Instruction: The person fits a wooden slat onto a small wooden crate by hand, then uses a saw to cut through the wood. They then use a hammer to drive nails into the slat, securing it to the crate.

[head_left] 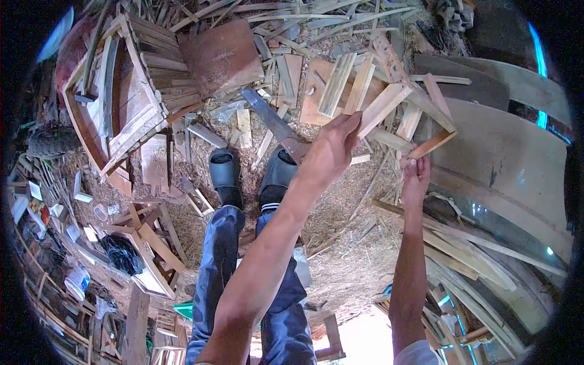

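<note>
A small wooden frame of pale slats (384, 108) is held out in front of me, right of my feet. My left hand (331, 146) is closed around the near left end of one slat. At the frame's lower right, my right hand (416, 173) pinches the end of a darker slat (435, 143), fingertips at its edge. Just beyond the frame, two loose wood strips (337, 85) lie over a flat board (313, 103). A handsaw (267, 115) lies on the ground near my left hand, its handle partly hidden behind the wrist.
A slatted wooden crate (137, 79) stands at the upper left beside a brown board (222, 58). A smaller wooden box frame (152, 243) with dark contents sits lower left. Large sheets (493, 158) and long planks (468, 243) line the right. Offcuts and shavings cover the ground around my sandals (225, 173).
</note>
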`<state>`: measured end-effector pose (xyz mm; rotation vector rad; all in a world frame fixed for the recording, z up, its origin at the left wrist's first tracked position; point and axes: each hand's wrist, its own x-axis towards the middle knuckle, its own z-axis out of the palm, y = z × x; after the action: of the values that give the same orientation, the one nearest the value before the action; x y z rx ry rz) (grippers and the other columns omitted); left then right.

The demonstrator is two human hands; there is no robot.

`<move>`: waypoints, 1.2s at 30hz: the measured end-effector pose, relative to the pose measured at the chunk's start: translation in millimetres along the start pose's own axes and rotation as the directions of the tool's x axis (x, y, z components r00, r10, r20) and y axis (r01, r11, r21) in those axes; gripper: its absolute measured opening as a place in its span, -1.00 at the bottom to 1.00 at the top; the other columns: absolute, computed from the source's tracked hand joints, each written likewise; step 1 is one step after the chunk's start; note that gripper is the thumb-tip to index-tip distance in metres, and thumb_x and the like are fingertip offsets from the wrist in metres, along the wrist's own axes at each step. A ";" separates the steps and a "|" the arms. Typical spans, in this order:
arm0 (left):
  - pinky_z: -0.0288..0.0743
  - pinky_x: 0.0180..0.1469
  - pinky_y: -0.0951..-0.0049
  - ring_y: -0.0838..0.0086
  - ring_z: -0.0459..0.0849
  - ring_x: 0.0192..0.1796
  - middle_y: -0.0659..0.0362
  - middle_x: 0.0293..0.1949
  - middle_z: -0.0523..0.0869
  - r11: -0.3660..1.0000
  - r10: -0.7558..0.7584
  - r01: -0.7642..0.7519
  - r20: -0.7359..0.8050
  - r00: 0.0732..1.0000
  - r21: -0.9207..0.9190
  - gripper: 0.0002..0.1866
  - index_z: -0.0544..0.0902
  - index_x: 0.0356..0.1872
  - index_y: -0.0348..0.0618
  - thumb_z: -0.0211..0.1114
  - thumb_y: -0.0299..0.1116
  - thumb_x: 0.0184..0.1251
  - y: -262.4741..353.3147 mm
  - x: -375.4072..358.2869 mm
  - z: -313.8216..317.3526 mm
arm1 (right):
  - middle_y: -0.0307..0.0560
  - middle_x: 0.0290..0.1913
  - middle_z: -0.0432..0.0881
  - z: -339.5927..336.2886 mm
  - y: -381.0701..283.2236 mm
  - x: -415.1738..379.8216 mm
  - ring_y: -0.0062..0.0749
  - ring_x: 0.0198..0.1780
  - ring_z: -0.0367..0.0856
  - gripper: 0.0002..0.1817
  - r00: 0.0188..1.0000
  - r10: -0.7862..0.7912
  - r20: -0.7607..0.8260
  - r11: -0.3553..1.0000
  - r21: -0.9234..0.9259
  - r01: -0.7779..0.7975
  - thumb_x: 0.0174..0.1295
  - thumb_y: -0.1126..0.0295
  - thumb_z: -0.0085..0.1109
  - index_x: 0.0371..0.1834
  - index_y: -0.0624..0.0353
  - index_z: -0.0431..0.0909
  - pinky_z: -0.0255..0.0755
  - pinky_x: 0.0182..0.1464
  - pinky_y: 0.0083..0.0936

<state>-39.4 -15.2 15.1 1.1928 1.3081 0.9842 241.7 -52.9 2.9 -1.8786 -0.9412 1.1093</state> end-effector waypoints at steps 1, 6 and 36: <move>0.50 -0.10 0.19 0.00 0.67 -0.13 -0.15 -0.14 0.64 1.000 0.003 -0.003 -0.003 1.000 0.000 -0.52 0.52 0.15 -0.33 0.28 -0.68 0.14 0.7 0.2 -0.5 | 0.05 0.36 0.40 1.7 -0.5 0.3 -0.33 0.33 0.38 -0.48 1.000 0.019 -0.009 1.000 0.016 -0.019 0.38 0.62 -0.09 0.41 0.34 0.16 0.20 0.37 -0.48; 0.50 -0.10 0.19 -0.01 0.67 -0.13 -0.16 -0.17 0.65 1.000 -0.006 0.006 0.013 1.000 -0.025 -0.54 0.53 0.14 -0.34 0.28 -0.66 0.14 -0.8 -3.7 -4.2 | 0.02 0.36 0.40 1.5 5.0 1.0 -0.35 0.33 0.38 -0.48 1.000 0.023 -0.005 0.999 0.032 -0.023 0.38 0.61 -0.08 0.42 0.31 0.17 0.21 0.36 -0.49; 0.53 0.10 0.45 0.43 0.66 0.02 0.06 -0.01 0.69 0.913 -0.251 0.274 0.112 0.961 -0.301 -0.49 0.46 0.27 -0.31 0.31 -0.56 0.28 -29.6 -13.6 1.9 | -0.07 0.23 0.49 -1.6 11.5 -2.3 -0.42 0.17 0.49 -0.49 0.998 0.057 -0.027 0.997 0.060 -0.055 0.41 0.50 0.04 0.41 0.26 0.21 0.44 0.18 -0.49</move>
<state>-41.6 -33.5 -11.8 0.7772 1.1675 0.9035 244.9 -60.4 -5.7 -1.8779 -0.8352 1.1286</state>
